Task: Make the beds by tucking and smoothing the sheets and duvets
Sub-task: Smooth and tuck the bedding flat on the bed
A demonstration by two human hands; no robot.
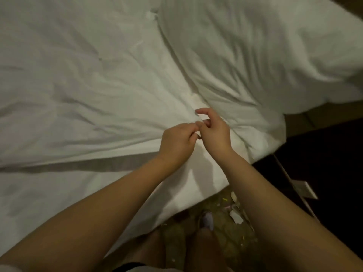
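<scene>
2 hands in view, close together over the near right corner of the bed, fingertips almost meeting.

Left hand [177, 140]: fingers curled in, pinching a small fold of the white crumpled cloth duvet [88, 85] between thumb and fingers.

Right hand [214, 130]: index finger arched up, thumb below it with a gap between the 2, other fingers curled down onto the same bit of cloth. Cannot tell whether it truly grips the fold or only touches it.

2 bare forearms reach in from the bottom edge, converging at the hands.

Duvet: 1, spread over most of the bed, heavily creased, creases fanning out from the pinched spot. A thick part of it is folded over at upper right, with 1 deep shadowed seam running diagonally from top centre down to the hands.

Flat white bed sheet [39, 193]: 1, showing below the duvet's near edge, smooth, with 1 grey shadow band along that edge. It hangs over the side of the bed.

Patterned dark carpet floor [222, 232] under the bed corner, with several pale scraps on it. 1 pale shoe toe [207, 220] visible on the carpet.
</scene>
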